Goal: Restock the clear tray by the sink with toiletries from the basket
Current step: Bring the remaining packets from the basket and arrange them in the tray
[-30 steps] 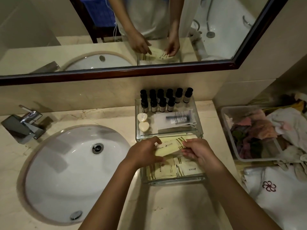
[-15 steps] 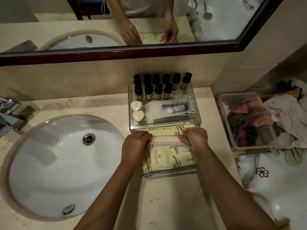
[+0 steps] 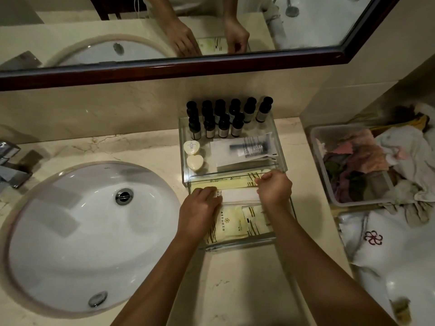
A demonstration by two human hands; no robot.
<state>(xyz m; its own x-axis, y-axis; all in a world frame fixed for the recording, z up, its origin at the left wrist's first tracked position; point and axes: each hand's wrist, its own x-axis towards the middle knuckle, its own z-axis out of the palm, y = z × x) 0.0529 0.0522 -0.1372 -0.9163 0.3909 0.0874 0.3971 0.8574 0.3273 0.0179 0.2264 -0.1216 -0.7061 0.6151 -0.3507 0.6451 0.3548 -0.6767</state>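
Observation:
The clear tray (image 3: 280, 142) stands on the counter right of the sink. Several small dark-capped bottles (image 3: 223, 118) fill its back row, two heart-shaped soaps (image 3: 194, 156) lie at its left, and a clear packet (image 3: 247, 150) lies beside them. Long pale yellow packets (image 3: 235, 182) and a white packet (image 3: 240, 195) lie across the tray's middle. My left hand (image 3: 200, 212) presses on their left end with curled fingers. My right hand (image 3: 275, 189) pinches their right end. More yellow sachets (image 3: 233, 225) lie in the front section.
A round white sink (image 3: 77, 234) with a chrome faucet (image 3: 9, 165) lies at the left. A clear plastic basket (image 3: 329, 191) of cloths stands at the right, with white towels (image 3: 395, 250) in front of it. A dark-framed mirror (image 3: 164, 71) runs along the wall.
The long yellow packet I held above the tray now lies flat in its middle section. Both hands came down onto its ends, and the view moved closer and slightly left.

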